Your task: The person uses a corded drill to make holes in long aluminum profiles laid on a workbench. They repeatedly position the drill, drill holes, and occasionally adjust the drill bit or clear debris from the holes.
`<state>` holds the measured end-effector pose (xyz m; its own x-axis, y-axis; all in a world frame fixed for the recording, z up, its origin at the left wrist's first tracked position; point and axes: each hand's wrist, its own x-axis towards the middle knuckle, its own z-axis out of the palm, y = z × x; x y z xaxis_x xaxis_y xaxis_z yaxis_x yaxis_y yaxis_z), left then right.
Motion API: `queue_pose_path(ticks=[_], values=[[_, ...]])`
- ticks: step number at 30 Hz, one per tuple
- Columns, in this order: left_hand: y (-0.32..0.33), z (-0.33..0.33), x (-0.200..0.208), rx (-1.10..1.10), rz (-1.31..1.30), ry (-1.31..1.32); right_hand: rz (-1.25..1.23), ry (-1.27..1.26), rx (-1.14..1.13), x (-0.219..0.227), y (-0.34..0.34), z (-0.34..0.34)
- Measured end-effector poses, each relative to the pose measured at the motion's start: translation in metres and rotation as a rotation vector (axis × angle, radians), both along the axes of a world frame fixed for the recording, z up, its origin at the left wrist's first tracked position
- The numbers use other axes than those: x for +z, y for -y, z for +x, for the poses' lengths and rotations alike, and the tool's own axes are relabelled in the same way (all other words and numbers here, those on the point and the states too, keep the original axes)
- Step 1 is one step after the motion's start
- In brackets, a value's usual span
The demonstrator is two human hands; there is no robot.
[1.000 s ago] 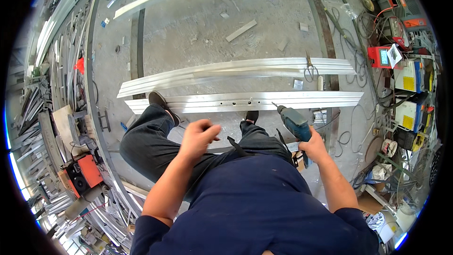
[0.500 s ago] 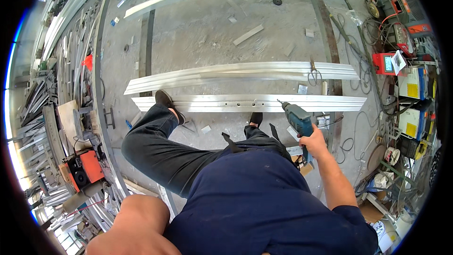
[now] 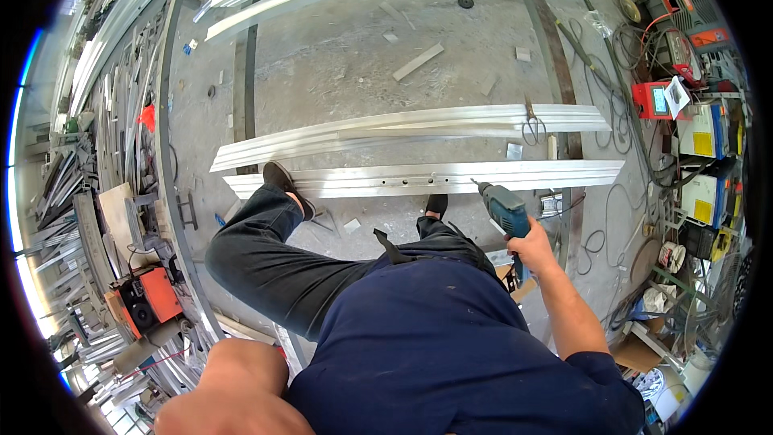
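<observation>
The floor gives you open concrete beyond the rails, though scraps and cables crowd the right side; the long metal rail lies across it just ahead of your feet, stiff but likely springy over its length, with thin edges that look sharp, so take it near the middle; the drill seems compact and fairly heavy, its bit at the rail; your right hand is closed round its grip; your left hand is raised close to the camera, blurred, so I cannot tell its state.

Teal drill; silver profile; orange welder.
</observation>
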<state>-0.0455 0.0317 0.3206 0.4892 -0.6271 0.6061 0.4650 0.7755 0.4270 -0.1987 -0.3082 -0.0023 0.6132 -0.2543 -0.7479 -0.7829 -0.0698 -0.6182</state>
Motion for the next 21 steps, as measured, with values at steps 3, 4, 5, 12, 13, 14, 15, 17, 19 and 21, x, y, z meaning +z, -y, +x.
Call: queue_pose_path(ticks=[3, 4, 5, 12, 13, 14, 15, 17, 19, 21], values=[[-0.004, 0.002, -0.002, -0.011, 0.037, -0.009, -0.074, -0.017, 0.05, -0.01, 0.003, -0.004], [-0.004, 0.001, 0.0, 0.011, 0.067, -0.026, -0.069, -0.021, 0.042, -0.011, 0.003, -0.006], [-0.003, 0.0, 0.002, 0.035, 0.097, -0.043, -0.066, -0.022, 0.037, -0.007, 0.001, -0.003], [-0.014, -0.003, -0.011, 0.272, 0.197, -0.164, -0.025, 0.01, 0.014, -0.006, 0.0, -0.006], [-0.018, -0.001, -0.015, 0.304, 0.217, -0.186, -0.028, -0.003, 0.027, -0.006, -0.001, -0.005], [-0.032, 0.005, -0.022, 0.297, 0.307, -0.135, -0.024, -0.015, 0.044, -0.006, -0.005, -0.002], [-0.045, 0.009, -0.03, 0.292, 0.396, -0.083, -0.021, -0.024, 0.063, -0.005, -0.008, 0.002], [-0.043, -0.003, -0.062, 0.585, 0.489, -0.232, -0.016, -0.015, 0.059, -0.004, -0.008, 0.003], [-0.042, -0.007, -0.091, 0.802, 0.753, -0.378, -0.042, -0.021, 0.042, 0.0, -0.004, -0.001], [-0.054, -0.007, -0.11, 0.842, 0.862, -0.484, -0.028, -0.025, 0.047, 0.003, -0.007, 0.002]])
